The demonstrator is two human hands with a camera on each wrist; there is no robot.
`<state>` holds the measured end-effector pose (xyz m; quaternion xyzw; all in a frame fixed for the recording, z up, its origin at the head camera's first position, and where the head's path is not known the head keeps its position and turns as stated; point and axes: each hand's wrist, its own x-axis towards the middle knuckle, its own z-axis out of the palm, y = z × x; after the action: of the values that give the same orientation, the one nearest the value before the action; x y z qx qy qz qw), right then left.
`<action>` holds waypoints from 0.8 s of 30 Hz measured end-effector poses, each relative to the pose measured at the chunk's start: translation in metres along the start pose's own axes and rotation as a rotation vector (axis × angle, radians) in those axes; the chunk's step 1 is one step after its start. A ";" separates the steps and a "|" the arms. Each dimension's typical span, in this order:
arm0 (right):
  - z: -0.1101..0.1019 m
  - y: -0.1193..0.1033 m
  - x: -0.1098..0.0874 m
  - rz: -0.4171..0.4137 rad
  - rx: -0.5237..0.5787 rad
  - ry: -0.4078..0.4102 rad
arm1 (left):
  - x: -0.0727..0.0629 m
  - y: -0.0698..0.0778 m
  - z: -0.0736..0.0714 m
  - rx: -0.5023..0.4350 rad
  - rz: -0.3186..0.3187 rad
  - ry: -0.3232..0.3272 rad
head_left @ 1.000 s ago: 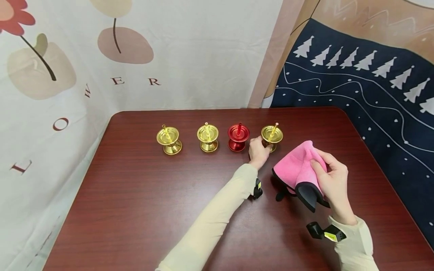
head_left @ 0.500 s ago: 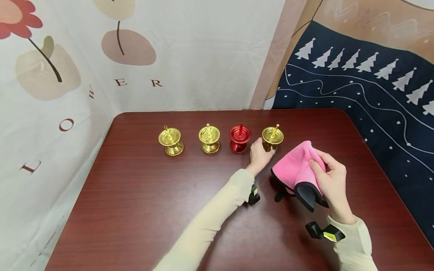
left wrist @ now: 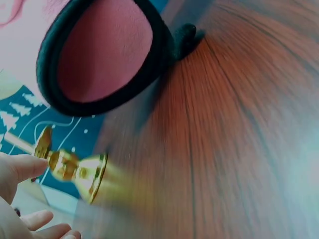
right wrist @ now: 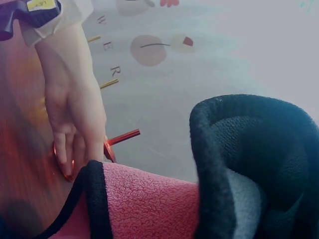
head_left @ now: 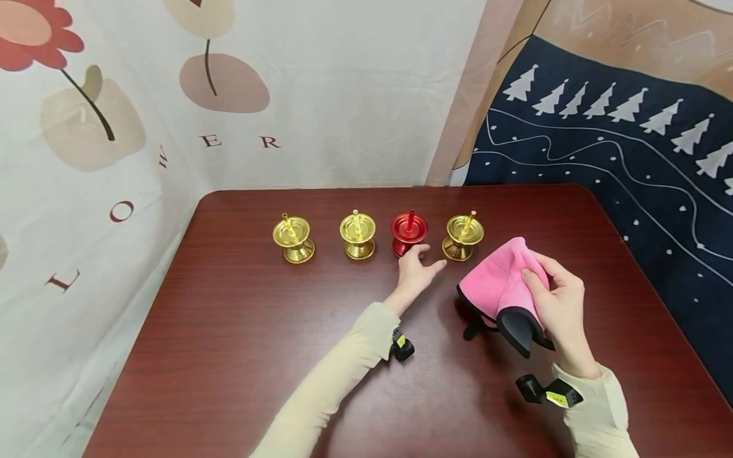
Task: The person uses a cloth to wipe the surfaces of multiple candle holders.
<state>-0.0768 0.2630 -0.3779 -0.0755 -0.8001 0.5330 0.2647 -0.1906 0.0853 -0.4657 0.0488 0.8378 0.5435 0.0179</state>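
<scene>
My left hand (head_left: 415, 275), thumb and fingers spread, is just in front of a red metal candle holder (head_left: 409, 227) in the head view. Whether the fingertips touch it is hard to tell. A gold candle holder (head_left: 458, 247) stands upright right of that hand; in the left wrist view the gold candle holder (left wrist: 89, 174) appears beyond the thumb. My right hand (head_left: 564, 315) grips a pink fleece cloth (head_left: 495, 273) with black edging, pinched between thumb and fingers and draped over the table's right side. In the right wrist view the cloth (right wrist: 149, 199) hides that hand.
Two more gold candle holders, one in the middle (head_left: 357, 235) and one at far left (head_left: 294, 240), complete a row along the back of the brown wooden table (head_left: 258, 356). Behind hang a pale printed cloth (head_left: 355, 95) and a dark blue one with white trees (head_left: 601, 152).
My left hand has let go of the rightmost gold candle holder and moved left to the red one, its fingers spreading. The right hand and cloth have stayed nearly still.
</scene>
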 end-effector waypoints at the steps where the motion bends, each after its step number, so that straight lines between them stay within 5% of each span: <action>1: 0.000 0.000 0.000 0.000 0.002 0.000 | 0.000 -0.002 -0.003 -0.021 -0.012 0.006; 10: 0.005 -0.001 0.000 -0.002 -0.004 -0.017 | 0.002 -0.019 -0.015 -0.108 -0.015 0.141; 19: 0.009 0.000 0.002 0.008 -0.001 -0.014 | 0.013 -0.025 -0.020 -0.035 0.005 0.298; 24: 0.011 0.001 0.003 0.016 0.019 -0.014 | 0.021 -0.027 -0.022 0.038 -0.017 0.305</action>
<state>-0.0844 0.2557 -0.3805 -0.0757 -0.7962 0.5431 0.2557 -0.2148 0.0566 -0.4805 -0.0410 0.8412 0.5286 -0.1060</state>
